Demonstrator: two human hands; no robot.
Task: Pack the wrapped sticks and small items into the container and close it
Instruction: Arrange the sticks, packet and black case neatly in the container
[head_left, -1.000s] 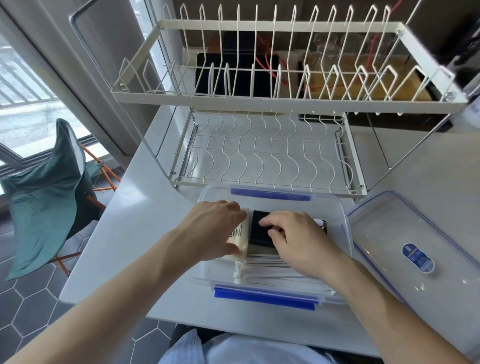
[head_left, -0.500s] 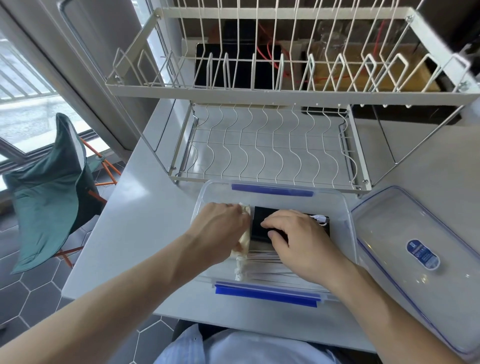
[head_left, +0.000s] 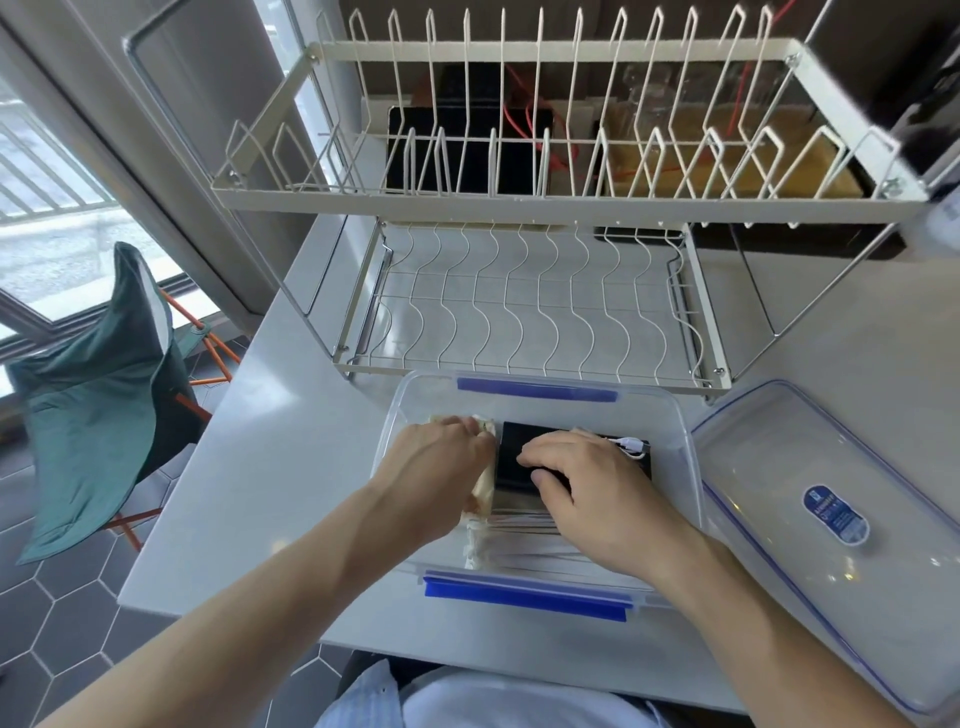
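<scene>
A clear plastic container (head_left: 680, 436) with blue clips stands open on the white counter in front of me. Inside it lie several wrapped sticks (head_left: 524, 556) along the near side, a cream packet (head_left: 482, 493) on the left and a black flat item (head_left: 514, 457) with a white cable (head_left: 626, 444) in the middle. My left hand (head_left: 434, 467) is inside the container, fingers closed on the cream packet. My right hand (head_left: 587, 488) presses on the black item, thumb on its near edge. The clear lid (head_left: 841, 525) with a blue label lies apart to the right.
A cream two-tier wire dish rack (head_left: 519, 306) stands right behind the container. Dark and yellowish boxes (head_left: 727, 156) sit behind the rack. A green folding chair (head_left: 98, 395) stands on the tiled floor past the counter's left edge.
Both hands stay inside the container. The left hand has slid the cream packet slightly left and further in. The right hand has shifted a little over the black item.
</scene>
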